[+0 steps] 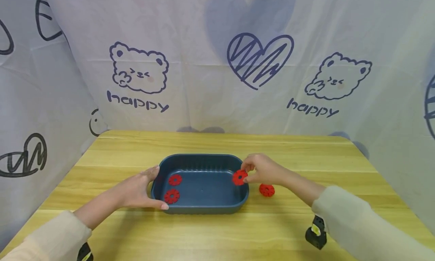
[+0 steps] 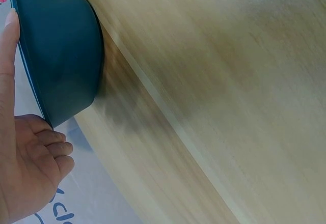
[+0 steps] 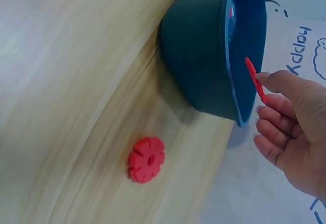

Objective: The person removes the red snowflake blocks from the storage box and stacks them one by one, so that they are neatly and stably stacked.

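Note:
A dark blue plastic basin stands on the table, with two red notched discs lying flat inside at its left end. My left hand holds the basin's left end, its thumb along the front rim and the fingers at the rim further back. Between thumb and fingertips, my right hand pinches a red notched disc by its edge, tilted above the basin's right end. On the table, just right of the basin, lies more red notched disc material; it looks thick, and I cannot tell whether pieces are stacked.
A light wood-grain table carries everything. White cloth with drawn bears, hearts and lettering hangs behind and at the sides. Black wrist-camera mounts show below the sleeves.

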### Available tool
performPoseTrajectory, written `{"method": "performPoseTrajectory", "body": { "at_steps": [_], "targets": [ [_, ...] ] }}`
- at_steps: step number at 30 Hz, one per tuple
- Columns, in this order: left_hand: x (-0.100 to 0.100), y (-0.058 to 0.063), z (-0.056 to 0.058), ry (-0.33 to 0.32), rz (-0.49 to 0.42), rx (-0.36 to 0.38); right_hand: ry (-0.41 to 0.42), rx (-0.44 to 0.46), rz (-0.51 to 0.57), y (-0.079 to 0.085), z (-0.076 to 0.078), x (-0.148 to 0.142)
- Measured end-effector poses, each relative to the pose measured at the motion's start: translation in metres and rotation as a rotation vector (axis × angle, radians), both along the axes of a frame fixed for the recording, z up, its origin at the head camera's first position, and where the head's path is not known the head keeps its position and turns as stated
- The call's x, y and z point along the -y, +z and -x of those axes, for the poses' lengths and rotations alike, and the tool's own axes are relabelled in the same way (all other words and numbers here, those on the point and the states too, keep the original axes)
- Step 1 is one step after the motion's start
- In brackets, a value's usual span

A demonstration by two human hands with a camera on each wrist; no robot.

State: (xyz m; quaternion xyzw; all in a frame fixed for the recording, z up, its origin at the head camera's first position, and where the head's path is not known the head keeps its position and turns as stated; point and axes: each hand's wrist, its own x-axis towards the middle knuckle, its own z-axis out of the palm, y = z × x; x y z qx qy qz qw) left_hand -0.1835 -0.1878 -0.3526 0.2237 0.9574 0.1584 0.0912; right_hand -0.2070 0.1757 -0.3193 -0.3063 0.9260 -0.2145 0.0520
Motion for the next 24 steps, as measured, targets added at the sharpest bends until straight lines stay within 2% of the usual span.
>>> {"method": "performPoseTrajectory", "body": {
  "at_steps": [16,24],
  "targets": [
    [0.0,-0.001,0.0,0.0,0.0,-0.004,-0.09,-0.015,0.021,0.005,-0.016,-0.031],
    [0.0,-0.003,0.001,0.002,-0.002,-0.004,-0.138,-0.031,0.023,-0.002,-0.018,-0.051]
  ]
}}
